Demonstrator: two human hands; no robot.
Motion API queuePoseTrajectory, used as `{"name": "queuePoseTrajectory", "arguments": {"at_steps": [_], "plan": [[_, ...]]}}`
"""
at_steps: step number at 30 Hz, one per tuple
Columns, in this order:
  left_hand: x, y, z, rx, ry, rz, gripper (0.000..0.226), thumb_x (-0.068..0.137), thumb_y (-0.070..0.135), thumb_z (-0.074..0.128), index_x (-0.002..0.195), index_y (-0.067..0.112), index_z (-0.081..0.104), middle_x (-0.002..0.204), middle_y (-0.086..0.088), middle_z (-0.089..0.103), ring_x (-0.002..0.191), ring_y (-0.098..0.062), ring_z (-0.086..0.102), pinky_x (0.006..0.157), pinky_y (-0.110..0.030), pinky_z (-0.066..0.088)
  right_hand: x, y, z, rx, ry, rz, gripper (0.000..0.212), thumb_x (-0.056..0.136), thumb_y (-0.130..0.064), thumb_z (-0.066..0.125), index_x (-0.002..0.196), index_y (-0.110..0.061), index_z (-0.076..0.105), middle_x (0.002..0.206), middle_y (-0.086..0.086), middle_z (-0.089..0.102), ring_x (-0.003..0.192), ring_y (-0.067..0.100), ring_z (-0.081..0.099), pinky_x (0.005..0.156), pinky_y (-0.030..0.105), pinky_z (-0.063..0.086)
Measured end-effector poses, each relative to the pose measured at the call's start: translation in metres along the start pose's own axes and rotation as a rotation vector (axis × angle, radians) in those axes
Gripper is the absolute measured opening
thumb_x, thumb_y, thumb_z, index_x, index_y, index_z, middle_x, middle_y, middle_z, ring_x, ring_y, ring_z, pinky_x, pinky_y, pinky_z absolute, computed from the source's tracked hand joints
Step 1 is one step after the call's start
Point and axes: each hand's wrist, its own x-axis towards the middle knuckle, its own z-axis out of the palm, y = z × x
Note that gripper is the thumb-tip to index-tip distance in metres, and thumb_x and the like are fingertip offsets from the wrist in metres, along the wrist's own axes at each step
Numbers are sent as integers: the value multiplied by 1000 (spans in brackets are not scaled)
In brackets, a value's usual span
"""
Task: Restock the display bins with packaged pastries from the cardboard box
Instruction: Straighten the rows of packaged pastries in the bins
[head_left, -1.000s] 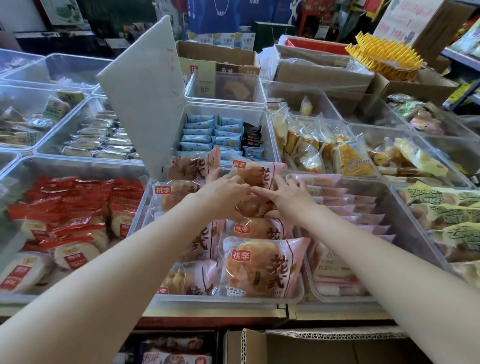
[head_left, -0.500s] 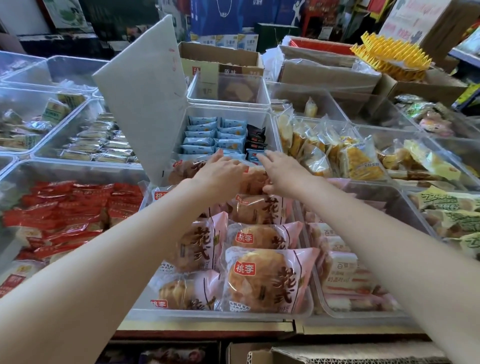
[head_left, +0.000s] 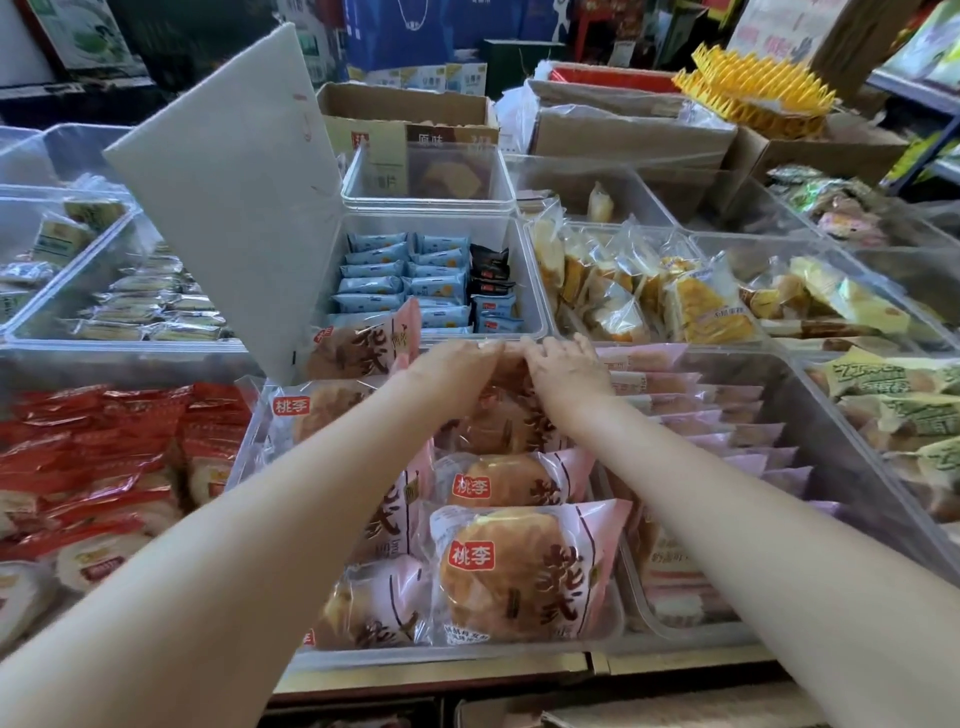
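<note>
My left hand and my right hand meet at the far end of the clear display bin in front of me, fingertips almost touching. Both press down, fingers curved, on the top edge of a packaged pastry in the back row; whether the fingers actually pinch the wrapper or only push on it, I cannot tell.

That pack leans back, its long axis running away from me, top seam toward the far wall of the bin. The packs nearer me lie the same way, printed faces up, overlapping like shingles. One more pack stands almost upright at the back left corner, just beside my left hand.

A grey board rises tilted from the bin's back left corner and hides part of the bins behind it. Straight beyond my fingers is a bin of small blue packets. Red-wrapped goods fill the bin to the left, pale pink flat packs the bin to the right, and green-wrapped cakes lie farther right. A cardboard box shows at the bottom edge, below the tabletop's front rail.

Each pastry is a round golden-brown bun in a clear and pink wrapper with a red label and large dark characters.
</note>
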Motion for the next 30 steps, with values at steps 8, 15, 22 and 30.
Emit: {"name": "queuePoseTrajectory", "arguments": {"at_steps": [8,15,22,30], "plan": [[-6,-10,5,28,-70,-9,81,88,-1,50,150,21,3,156,-11,8,141,-30,21,112,-48,27,14,4,-5,137,-150,-29,72,88,6,43,149,-17,14,149,11,32,138,27,28,116,39,17],[-25,-23,-13,-244,300,98,38,89,12,52,127,14,54,130,-1,53,113,-16,49,103,-30,34,-15,40,-50,564,-120,-11,47,88,-8,60,133,-13,47,135,8,50,116,19,51,90,25,42],[-27,-15,4,76,-93,178,69,83,33,65,142,16,32,144,-3,35,128,-21,39,98,-32,44,-30,9,-28,171,-378,-156,53,85,-33,65,130,-10,48,127,9,54,117,27,49,95,36,44],[-31,-3,-6,273,-28,38,53,77,48,66,118,16,56,120,-7,52,115,-23,45,96,-35,36,-25,-7,-41,107,-233,-85,15,84,-9,60,97,-8,53,105,11,43,75,22,50,52,26,36]]}}
